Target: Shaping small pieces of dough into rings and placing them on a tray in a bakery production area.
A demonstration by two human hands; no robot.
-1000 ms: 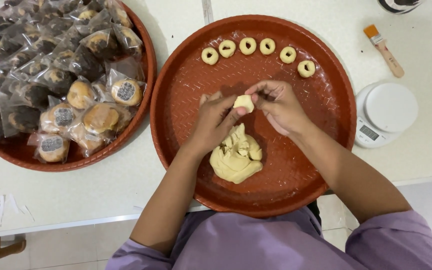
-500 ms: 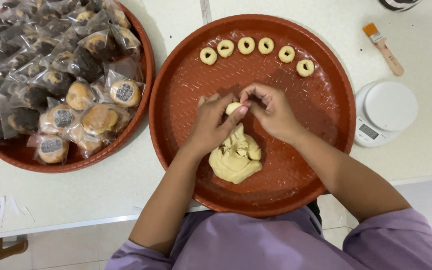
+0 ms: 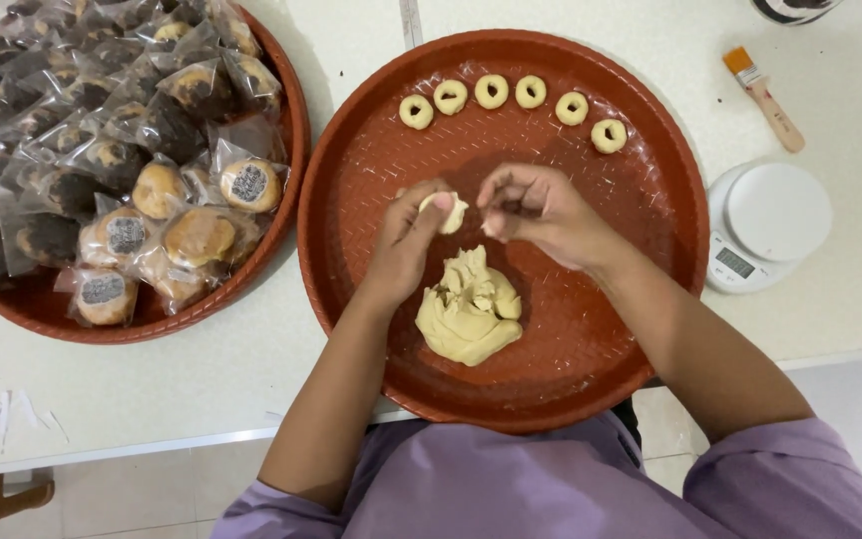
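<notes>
– where's the small dough piece?
– pinched in the left hand fingertips, above the dough lump on the red tray.
– and the right hand?
– just beside it, fingers curled together; can't tell if it holds anything.

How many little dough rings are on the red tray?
6, in a curved row along the far rim: dough rings. None appear hidden.

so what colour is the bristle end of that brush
Orange bristles on the brush, with a pale wooden handle; clearest in the head view.
</notes>
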